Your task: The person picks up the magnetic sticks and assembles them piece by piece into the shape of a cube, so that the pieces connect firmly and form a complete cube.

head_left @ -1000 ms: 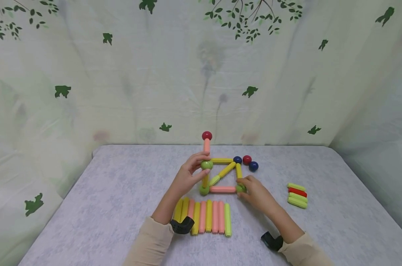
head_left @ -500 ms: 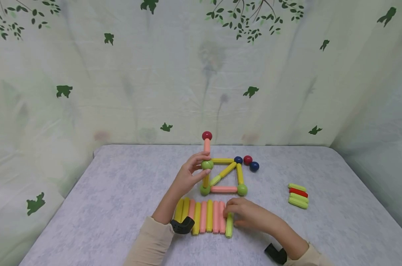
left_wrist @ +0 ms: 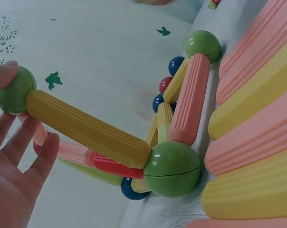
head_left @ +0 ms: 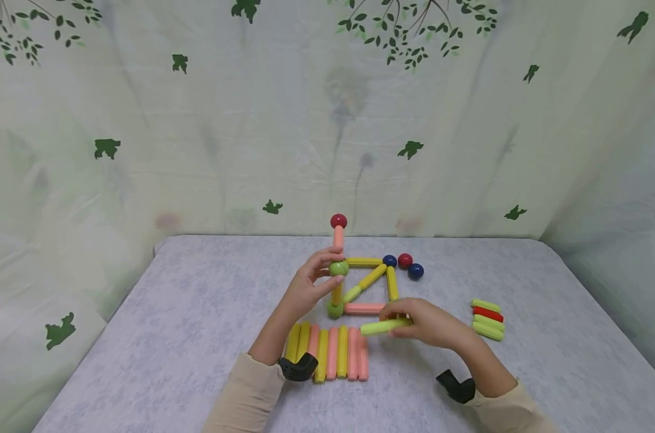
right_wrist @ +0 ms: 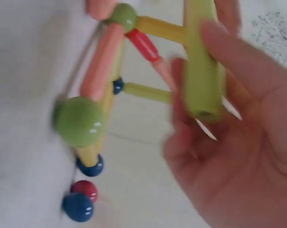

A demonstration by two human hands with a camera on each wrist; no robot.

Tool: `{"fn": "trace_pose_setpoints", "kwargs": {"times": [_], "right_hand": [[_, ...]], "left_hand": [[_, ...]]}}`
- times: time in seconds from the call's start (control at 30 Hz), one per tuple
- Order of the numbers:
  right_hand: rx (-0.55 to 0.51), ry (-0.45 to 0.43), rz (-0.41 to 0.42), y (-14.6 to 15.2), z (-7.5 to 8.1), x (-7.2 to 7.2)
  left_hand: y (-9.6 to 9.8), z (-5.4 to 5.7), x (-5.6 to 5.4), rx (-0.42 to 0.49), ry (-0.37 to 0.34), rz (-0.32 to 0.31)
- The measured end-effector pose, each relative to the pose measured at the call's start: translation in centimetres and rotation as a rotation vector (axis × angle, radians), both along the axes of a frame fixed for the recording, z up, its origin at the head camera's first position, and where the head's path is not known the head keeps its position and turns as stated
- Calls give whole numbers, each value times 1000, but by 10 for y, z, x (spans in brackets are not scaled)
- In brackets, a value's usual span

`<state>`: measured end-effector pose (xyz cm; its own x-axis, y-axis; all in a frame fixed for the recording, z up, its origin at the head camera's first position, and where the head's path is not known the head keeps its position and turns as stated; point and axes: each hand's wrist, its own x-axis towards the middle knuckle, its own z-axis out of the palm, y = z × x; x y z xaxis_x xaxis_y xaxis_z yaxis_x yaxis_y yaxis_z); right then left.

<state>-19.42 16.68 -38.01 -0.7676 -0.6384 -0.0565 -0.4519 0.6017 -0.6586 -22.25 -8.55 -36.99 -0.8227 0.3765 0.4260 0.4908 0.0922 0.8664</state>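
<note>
My left hand [head_left: 309, 285] pinches a green ball [left_wrist: 17, 90] atop an upright yellow stick [left_wrist: 89, 128], which rises from a lower green ball [left_wrist: 172, 168]. This is a corner of a ball-and-stick frame, with a pink stick [left_wrist: 191, 99] running to another green ball [right_wrist: 81, 122] at its right front corner. In the head view a red ball [head_left: 338, 221] shows beyond the left fingers. My right hand [head_left: 432, 325] grips a light green stick [right_wrist: 200, 71] between thumb and fingers, raised near that right corner, which the hand hides in the head view.
A row of yellow and pink sticks [head_left: 332, 355] lies in front of the frame, partly behind the left wrist. A loose red ball [head_left: 405, 260] and a dark blue ball [head_left: 416, 272] sit behind right. Several short green and red sticks [head_left: 488, 320] lie further right.
My right hand left the frame's right green ball, reached down to the row, took its rightmost light green stick and lifted it back toward the frame. The left hand stays in place.
</note>
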Motion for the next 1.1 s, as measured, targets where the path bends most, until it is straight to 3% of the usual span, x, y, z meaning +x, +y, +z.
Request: {"fn": "trace_pose_setpoints", "kwargs": {"times": [0.2,0.43,0.53,0.73,0.87,1.1], "right_hand": [[-161,248,-251,-13,17,-12],[-211,386,-287,-25,22,-21],[-226,405,-291,-26,22,-22],[-273,436,-281,-26,18,-23],[-302,444,-243,-25,15,-26],[-285,319,-196,2,11,-33]], "left_hand": [[0,0,1,-8,5,8],[1,1,3,-6,42,-7],[2,-3,0,-23,86,12],[10,-15,-13,-154,195,104],[19,-17,-15,-198,239,126],[27,-20,-15,-163,270,158]]}}
